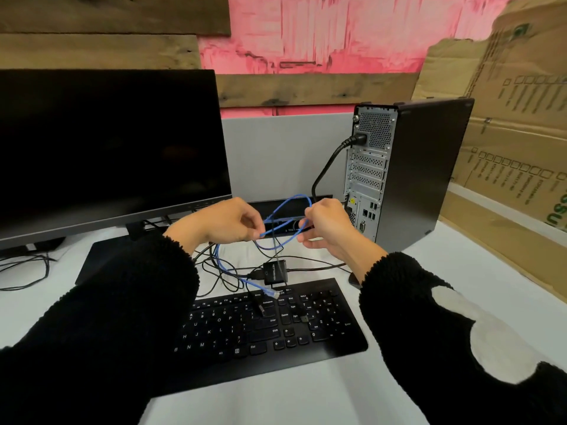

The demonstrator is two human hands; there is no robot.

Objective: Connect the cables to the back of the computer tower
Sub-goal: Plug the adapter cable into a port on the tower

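Observation:
A black computer tower (420,167) stands at the right of the desk with its grey back panel (366,176) turned towards me. A thick black power cable (325,170) is plugged in near the panel's top. I hold a looped blue network cable (287,207) above the desk. My left hand (224,222) pinches one part of it and my right hand (328,228) grips the loop's other side, just left of the tower's lower ports. The cable's clear plug (272,292) lies on the keyboard's top edge. A small black adapter box (274,273) sits among thin black cables.
A black monitor (107,148) fills the left. A black keyboard (260,329) lies in front of me on the white desk (429,302). Loose black cables (24,268) trail at far left. Cardboard (506,148) leans behind and right of the tower. A grey partition (285,151) stands at the back.

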